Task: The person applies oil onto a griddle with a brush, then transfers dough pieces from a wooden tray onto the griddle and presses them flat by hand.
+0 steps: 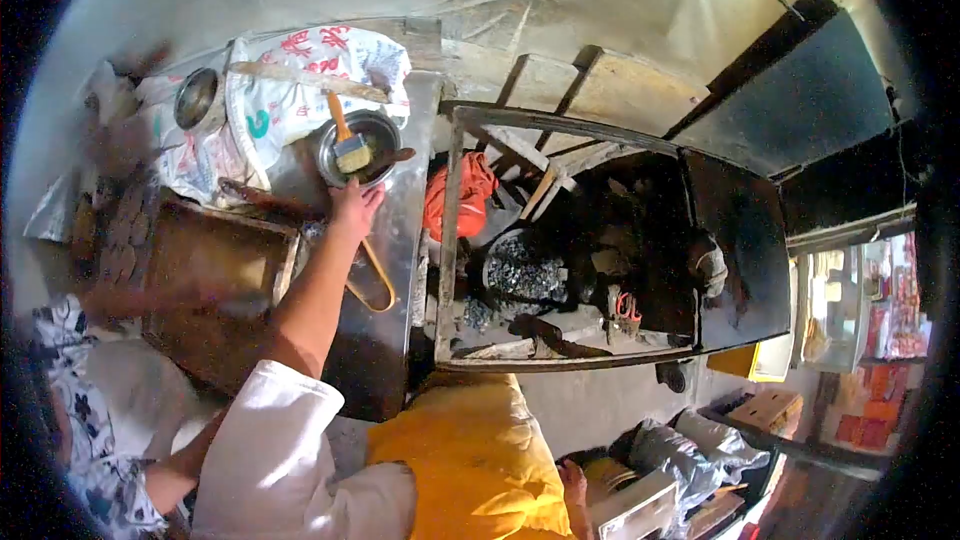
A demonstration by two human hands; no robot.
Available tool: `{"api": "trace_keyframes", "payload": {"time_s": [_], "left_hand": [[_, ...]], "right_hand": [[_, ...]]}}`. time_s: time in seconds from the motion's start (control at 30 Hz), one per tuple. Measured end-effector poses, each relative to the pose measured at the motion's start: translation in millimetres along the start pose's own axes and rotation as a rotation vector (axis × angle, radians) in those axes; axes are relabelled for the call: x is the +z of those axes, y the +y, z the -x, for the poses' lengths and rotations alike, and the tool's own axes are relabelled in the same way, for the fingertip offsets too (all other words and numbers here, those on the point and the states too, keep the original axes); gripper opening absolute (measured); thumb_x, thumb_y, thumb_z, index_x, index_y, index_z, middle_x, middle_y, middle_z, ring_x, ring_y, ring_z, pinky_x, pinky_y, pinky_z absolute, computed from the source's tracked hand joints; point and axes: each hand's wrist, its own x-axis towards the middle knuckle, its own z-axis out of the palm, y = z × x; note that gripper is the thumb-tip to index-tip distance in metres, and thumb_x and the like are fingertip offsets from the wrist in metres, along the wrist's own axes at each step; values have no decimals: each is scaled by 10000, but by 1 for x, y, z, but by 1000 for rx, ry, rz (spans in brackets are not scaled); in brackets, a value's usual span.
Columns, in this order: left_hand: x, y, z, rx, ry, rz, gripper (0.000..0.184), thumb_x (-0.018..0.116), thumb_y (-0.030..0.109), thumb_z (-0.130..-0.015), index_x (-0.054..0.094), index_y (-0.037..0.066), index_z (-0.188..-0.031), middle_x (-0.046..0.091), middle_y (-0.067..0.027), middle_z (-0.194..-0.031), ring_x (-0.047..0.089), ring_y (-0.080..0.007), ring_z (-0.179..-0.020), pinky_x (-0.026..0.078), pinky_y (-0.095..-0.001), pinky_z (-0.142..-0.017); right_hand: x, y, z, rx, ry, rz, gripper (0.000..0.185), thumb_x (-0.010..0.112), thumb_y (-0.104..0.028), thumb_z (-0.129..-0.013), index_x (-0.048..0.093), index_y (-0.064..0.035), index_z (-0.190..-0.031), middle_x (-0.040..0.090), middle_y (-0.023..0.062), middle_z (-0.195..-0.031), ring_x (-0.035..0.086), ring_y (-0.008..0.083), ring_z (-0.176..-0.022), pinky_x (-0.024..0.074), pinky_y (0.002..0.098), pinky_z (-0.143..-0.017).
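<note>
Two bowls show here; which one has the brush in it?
The metal bowl at the left hand: the brush has its bristles inside it. The other bowl, farther toward the picture's left, shows no brush.

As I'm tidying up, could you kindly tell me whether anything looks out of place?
Possibly the red bundle: it lies inside the open frame, close to a heap of grey lumps, and such soft-looking, bright material seems odd in that dark space.

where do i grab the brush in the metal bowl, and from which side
Probably by its wooden handle, from above at the far rim. The brush leans with its bristles inside the metal bowl and its handle sticking out past that rim, away from the left hand at the near rim.
</note>
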Motion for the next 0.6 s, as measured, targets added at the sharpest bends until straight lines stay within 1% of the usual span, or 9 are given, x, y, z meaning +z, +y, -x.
{"api": "trace_keyframes", "payload": {"time_s": [0.03,0.1,0.17,0.3,0.4,0.47,0.5,0.53,0.6], "left_hand": [[-23,-7,-33,-105,-143,130,404,460,146,-1073,331,99,-1453,619,-177,-1240,674,-334,-1046,596,-464,-918],[5,-7,-5,74,-29,15,341,464,260,-1087,536,14,-1312,635,-141,-1306,641,-297,-1169,559,-423,-1024],[6,-7,-4,42,8,61,359,468,245,-1085,508,12,-1354,605,-129,-1354,623,-305,-1198,564,-421,-1026],[-3,-19,38,103,13,-200,365,453,223,-1087,452,25,-1393,581,-143,-1361,627,-305,-1175,596,-441,-980],[-15,-31,83,-85,-226,-265,635,489,119,-1027,161,215,-1563,444,-165,-1476,654,-371,-1135,647,-460,-808],[18,-34,157,-169,-180,-433,601,503,131,-1017,197,184,-1532,519,-173,-1393,684,-355,-1067,650,-439,-715],[39,-33,202,-146,-255,-468,175,520,115,-1011,463,121,-1176,633,-138,-1082,699,-320,-913,637,-436,-661],[47,-42,231,-180,-319,-469,169,539,118,-995,484,120,-1155,625,-123,-1045,689,-302,-865,622,-417,-648],[58,-69,277,-277,-390,-486,129,568,126,-970,525,111,-1091,610,-90,-959,661,-260,-777,601,-394,-641]], "right_hand": [[-3,17,-3,-23,7,29,321,668,-56,-948,581,-13,-1254,673,124,-1128,641,242,-1001,542,397,-875],[-15,66,-21,-38,21,50,372,696,-114,-944,573,-9,-1280,676,142,-1114,649,247,-992,546,404,-852],[-31,130,-48,-242,40,433,469,726,-263,-932,581,0,-1291,684,189,-1102,677,293,-970,552,413,-837],[-16,83,-27,-159,28,661,525,733,-351,-917,606,-1,-1287,692,215,-1114,698,345,-953,557,422,-839],[3,38,-25,-317,5,549,550,755,-327,-911,587,-25,-1339,716,174,-1080,711,267,-887,563,385,-805],[13,5,-32,-378,-11,477,569,758,-292,-924,550,-34,-1387,714,149,-1109,709,209,-883,559,355,-809],[20,-18,-34,-371,-18,390,589,754,-292,-932,531,-30,-1410,703,155,-1161,712,215,-917,557,361,-834],[24,-20,-52,-320,-91,68,599,739,-303,-949,512,-22,-1428,681,156,-1225,703,223,-975,549,364,-867],[24,-63,-58,-391,-135,-31,616,694,-328,-987,472,-5,-1462,634,153,-1331,676,233,-1076,533,372,-921]]}}
